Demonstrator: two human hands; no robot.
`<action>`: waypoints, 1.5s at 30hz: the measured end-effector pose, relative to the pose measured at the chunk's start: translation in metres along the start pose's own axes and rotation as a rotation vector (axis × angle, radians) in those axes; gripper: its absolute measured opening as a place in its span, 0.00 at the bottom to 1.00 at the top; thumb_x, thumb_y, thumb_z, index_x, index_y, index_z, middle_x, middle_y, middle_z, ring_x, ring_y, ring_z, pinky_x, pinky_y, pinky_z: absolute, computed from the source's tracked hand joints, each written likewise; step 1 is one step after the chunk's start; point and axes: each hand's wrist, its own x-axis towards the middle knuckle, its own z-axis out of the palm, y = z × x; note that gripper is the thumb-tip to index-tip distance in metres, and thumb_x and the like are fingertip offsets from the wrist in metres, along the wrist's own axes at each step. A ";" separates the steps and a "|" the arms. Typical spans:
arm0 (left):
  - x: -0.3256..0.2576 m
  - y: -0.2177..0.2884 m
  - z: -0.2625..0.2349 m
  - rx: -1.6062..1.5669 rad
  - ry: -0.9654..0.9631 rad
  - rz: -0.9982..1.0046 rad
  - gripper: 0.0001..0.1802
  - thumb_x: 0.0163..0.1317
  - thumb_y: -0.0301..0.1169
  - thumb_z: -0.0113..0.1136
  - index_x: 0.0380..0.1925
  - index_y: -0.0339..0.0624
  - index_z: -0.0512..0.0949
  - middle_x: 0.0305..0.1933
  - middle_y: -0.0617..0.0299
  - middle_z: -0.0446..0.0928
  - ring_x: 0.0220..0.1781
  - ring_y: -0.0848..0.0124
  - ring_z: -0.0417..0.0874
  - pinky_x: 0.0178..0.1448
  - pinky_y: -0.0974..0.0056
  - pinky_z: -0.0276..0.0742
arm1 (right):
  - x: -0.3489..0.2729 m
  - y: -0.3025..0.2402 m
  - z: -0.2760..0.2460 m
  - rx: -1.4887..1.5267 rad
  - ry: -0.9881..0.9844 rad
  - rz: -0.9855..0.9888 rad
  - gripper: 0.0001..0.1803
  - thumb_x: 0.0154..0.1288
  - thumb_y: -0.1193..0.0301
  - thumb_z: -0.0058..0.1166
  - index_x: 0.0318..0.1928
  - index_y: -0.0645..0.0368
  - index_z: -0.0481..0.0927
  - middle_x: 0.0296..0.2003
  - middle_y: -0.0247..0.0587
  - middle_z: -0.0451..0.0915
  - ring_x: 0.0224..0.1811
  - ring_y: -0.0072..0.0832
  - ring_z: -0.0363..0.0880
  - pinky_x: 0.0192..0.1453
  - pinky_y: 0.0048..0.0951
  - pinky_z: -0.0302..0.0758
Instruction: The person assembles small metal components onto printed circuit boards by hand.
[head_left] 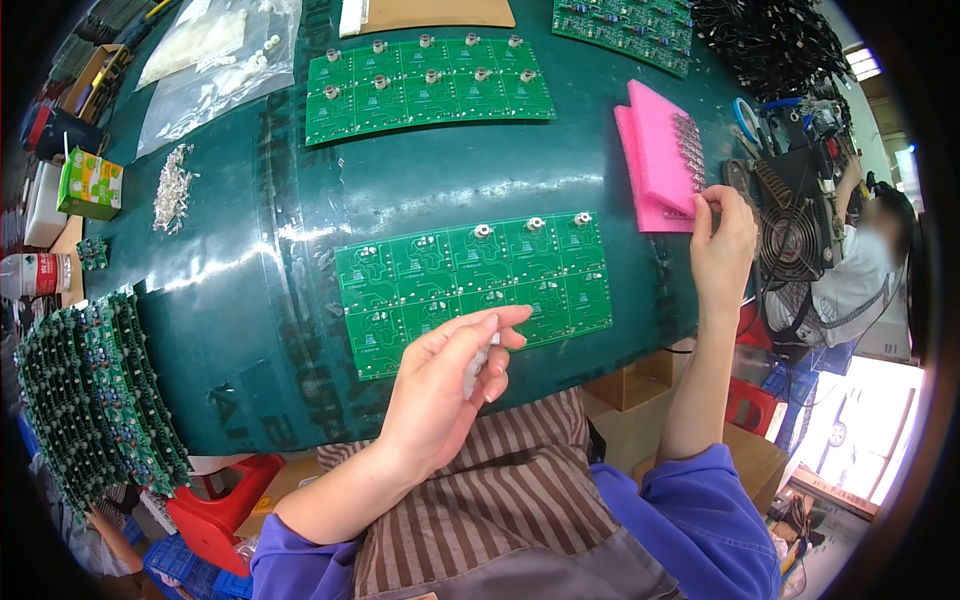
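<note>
"Circuit board (480, 270) is lying flat on the worktop (560, 165), right in front of the person. How far along is it looking?"

"Three round metal parts (534, 224) are standing on it, in the middle and right-hand sections of the far row. The two sections at that row's left are showing none, and I'm seeing none in the near row either, though the left hand (435, 385) is covering some of it."

"So less than a third is done?"

"I'm judging it at about three out of ten, because the fuller board (455, 100) beyond it is carrying ten similar parts, five in each row. Going by that one, some seven are remaining."

"And what is each grip doing?"

"The left hand's fingers are curling, mostly closed, around some small pale pieces (478, 370); I can't make out what they are. The right hand's (724, 245) thumb and fingertips are resting close together at the lower edge of the pink foam (660, 160), by the end of a row of pins (690, 155). I can't tell whether they're pinching anything."

"Anything else lying about?"

"A heap of shiny bits (173, 195) is lying loose toward the left, well apart from the board, and a plastic bag (190, 115) is spreading out beyond it."
</note>
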 end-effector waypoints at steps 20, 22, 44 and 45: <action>0.000 0.001 0.002 -0.003 -0.028 0.054 0.19 0.70 0.39 0.44 0.53 0.36 0.68 0.39 0.58 0.77 0.32 0.78 0.73 0.35 0.73 0.71 | -0.043 -0.118 -0.036 1.247 -0.501 0.151 0.08 0.53 0.84 0.58 0.35 0.63 0.80 0.33 0.39 0.80 0.37 0.24 0.77 0.43 0.23 0.72; 0.001 -0.002 -0.007 -0.056 -0.096 0.060 0.17 0.70 0.39 0.44 0.48 0.36 0.69 0.38 0.59 0.76 0.34 0.78 0.74 0.37 0.72 0.72 | -0.049 -0.132 -0.033 1.214 -0.458 0.028 0.08 0.51 0.83 0.60 0.33 0.61 0.80 0.31 0.37 0.82 0.36 0.27 0.78 0.42 0.25 0.73; -0.002 -0.004 -0.005 -0.196 -0.020 0.085 0.10 0.64 0.40 0.54 0.34 0.46 0.72 0.32 0.70 0.73 0.31 0.82 0.72 0.34 0.75 0.67 | -0.046 -0.142 -0.033 0.986 -0.253 -0.363 0.10 0.44 0.83 0.65 0.30 0.60 0.81 0.31 0.37 0.82 0.34 0.31 0.81 0.38 0.27 0.74; -0.002 -0.004 -0.005 -0.196 -0.020 0.086 0.10 0.64 0.40 0.54 0.34 0.46 0.72 0.32 0.70 0.73 0.31 0.82 0.72 0.34 0.75 0.67 | -0.045 -0.142 -0.033 0.987 -0.253 -0.363 0.10 0.44 0.83 0.65 0.30 0.60 0.81 0.31 0.37 0.82 0.34 0.31 0.81 0.38 0.27 0.74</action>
